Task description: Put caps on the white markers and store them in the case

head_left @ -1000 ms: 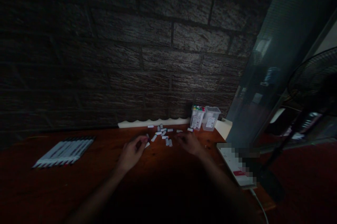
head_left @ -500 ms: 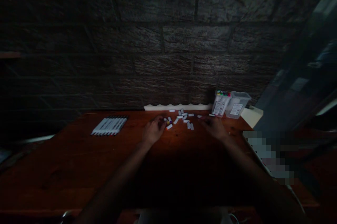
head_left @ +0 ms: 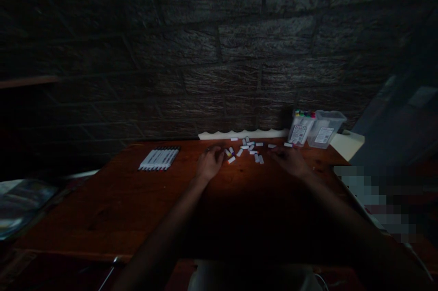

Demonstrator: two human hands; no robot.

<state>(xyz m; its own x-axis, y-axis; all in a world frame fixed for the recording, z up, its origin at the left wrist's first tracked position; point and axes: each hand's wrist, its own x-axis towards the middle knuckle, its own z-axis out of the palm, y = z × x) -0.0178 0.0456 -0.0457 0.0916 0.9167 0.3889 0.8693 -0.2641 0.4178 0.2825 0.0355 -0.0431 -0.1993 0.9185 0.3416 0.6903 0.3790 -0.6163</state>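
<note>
Several small white marker caps with coloured ends lie scattered over the wooden table. My left hand is just left of the group, thumb and fingers curved apart and nothing visible between them. Closest to its fingertips is a cap with a yellow end, beside an orange-ended one. On the other side, my right hand reaches in with fingers stretched out, close below a single cap. Shadow blurs its fingertips, but no held thing shows. A neat row of white markers lies to the left.
At the back right stand a clear plastic box of colourful-tipped markers and another clear box. A pale wavy-edged strip runs along the brick wall. Near the right edge lies a cream-coloured piece.
The view has turned left, so everything on the table appears shifted right. My left fingers have come slightly away from the caps. My right hand remains near its cap.
</note>
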